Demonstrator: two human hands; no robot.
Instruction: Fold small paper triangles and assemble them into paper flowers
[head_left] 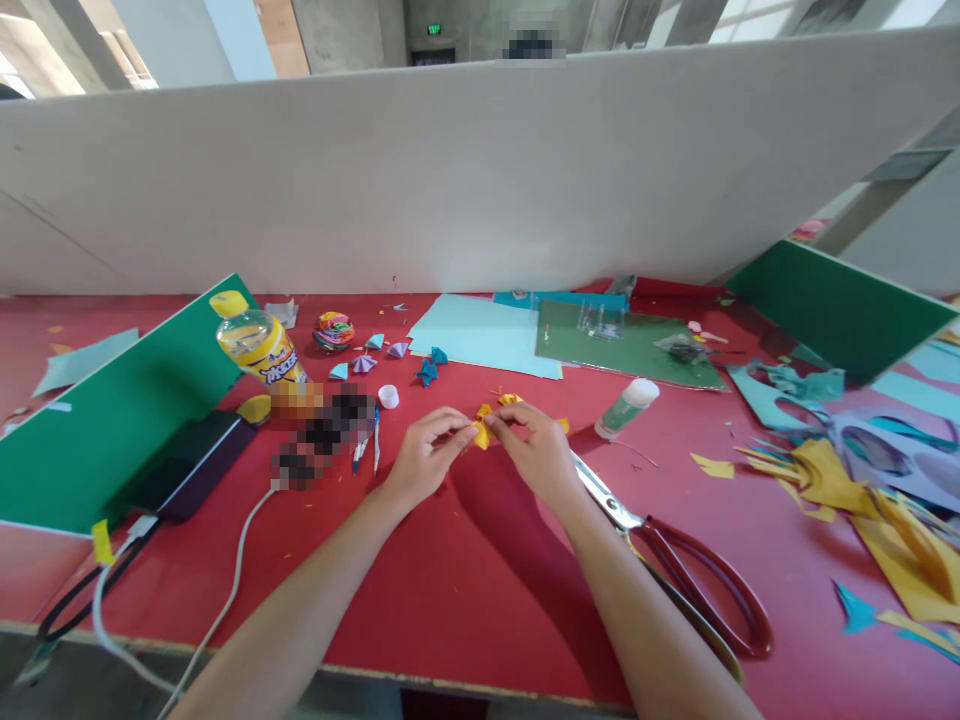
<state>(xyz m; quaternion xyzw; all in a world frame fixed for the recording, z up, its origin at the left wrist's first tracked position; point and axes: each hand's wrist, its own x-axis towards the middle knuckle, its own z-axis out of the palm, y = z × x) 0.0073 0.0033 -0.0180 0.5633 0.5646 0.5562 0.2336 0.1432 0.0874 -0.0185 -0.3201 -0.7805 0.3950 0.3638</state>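
Note:
Both hands meet over the middle of the red table (480,560). My left hand (427,455) and my right hand (534,450) pinch the same small folded piece of yellow paper (482,433) between their fingertips, just above the table. Another folded yellow bit (511,399) lies right behind it. Large scissors with red handles (675,570) lie under and beside my right forearm, blades pointing toward my hands. A glue stick (626,406) lies on its side to the right of my right hand.
Small folded paper shapes in teal and purple (429,371) lie behind my hands, with a white cap (388,396). A yellow drink bottle (255,345), a phone on a cable (191,462), green boards (112,420), light-blue sheets (480,335) and paper scraps (840,480) surround the spot. A white partition stands behind.

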